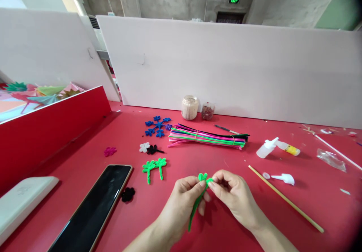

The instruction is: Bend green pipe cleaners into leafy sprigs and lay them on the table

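Note:
Both my hands pinch one green pipe cleaner over the red table. My left hand grips it just below a small looped head, and the straight tail hangs down toward me. My right hand is closed on the loops at the top right. Two finished green looped shapes lie on the table just left of my hands.
A bundle of coloured pipe cleaners lies behind my hands. Blue, white, black and pink flower shapes lie around. A phone, a wooden stick, a glue bottle, two jars and a white board wall are also present.

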